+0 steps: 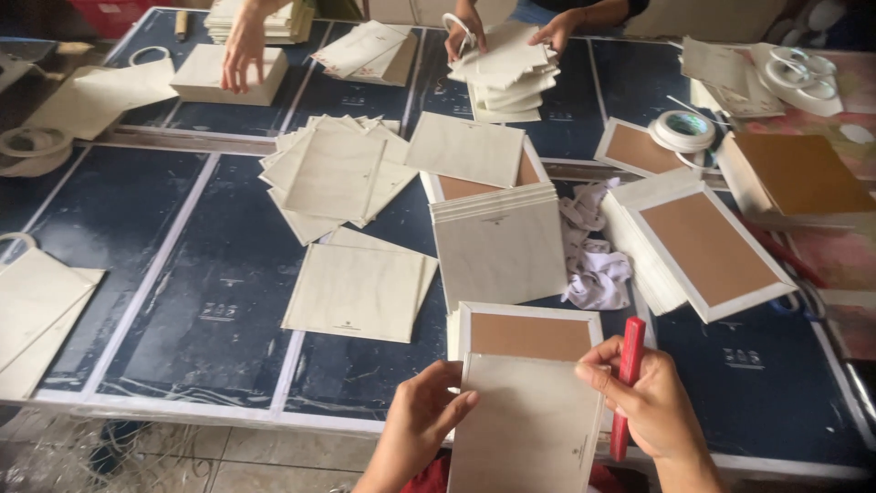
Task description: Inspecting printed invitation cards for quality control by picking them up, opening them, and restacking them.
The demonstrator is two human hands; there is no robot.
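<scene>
At the near table edge, my left hand grips the left side of a cream paper sheet. My right hand pinches the sheet's upper right corner and also holds a red stick-shaped tool upright along the palm. The sheet overlaps a white-bordered brown board lying flat just beyond it.
Stacks of cream sheets and fanned sheets cover the dark blue table. Board stacks sit at the right, a crumpled white cloth between them, tape rolls behind. Other people's hands work on piles at the far side.
</scene>
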